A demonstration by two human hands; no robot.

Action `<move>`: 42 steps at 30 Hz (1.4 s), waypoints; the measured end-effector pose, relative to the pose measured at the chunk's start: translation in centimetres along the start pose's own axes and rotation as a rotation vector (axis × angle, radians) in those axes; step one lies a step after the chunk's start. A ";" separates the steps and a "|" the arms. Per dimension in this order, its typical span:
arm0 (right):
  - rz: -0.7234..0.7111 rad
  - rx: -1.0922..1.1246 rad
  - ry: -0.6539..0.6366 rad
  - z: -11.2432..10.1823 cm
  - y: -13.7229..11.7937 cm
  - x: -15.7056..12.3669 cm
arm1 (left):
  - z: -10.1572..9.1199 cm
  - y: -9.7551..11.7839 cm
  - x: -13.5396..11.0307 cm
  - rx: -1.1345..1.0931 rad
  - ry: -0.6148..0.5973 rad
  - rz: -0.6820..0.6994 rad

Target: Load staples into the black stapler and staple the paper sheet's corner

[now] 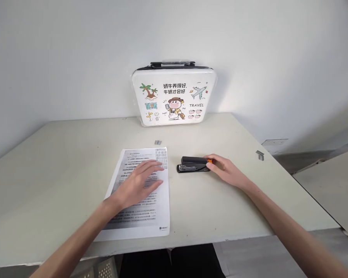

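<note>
The surface (60, 173) spreads wide across the left of the frame; its near left corner is cut off. The paper (150, 214), in the lower middle, lies close to the front edge. The stapler (193, 164) sits right of it, with a gap between, well in from the right edge. The right hand (224, 170) is closed on the stapler's back end and hides part of it. The left hand (142, 179) is over the paper, fingers apart; I can't tell if they touch. Much print is too small to read.
</note>
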State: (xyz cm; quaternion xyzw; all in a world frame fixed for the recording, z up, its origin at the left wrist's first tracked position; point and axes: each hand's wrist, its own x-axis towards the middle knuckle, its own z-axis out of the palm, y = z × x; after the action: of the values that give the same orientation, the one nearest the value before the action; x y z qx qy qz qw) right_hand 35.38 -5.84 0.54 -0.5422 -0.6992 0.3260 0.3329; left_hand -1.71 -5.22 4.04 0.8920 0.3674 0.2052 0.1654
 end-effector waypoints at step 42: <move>-0.038 -0.089 0.099 1.2 0.3 0.1 | 2.9 -1.0 4.6 0.085 0.138 0.106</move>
State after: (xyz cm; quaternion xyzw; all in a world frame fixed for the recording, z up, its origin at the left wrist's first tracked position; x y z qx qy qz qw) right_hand 34.50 -5.84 -0.36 -0.5585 -0.7059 0.2608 0.3490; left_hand 2.06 -1.68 2.25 0.9001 0.3387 0.2588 0.0907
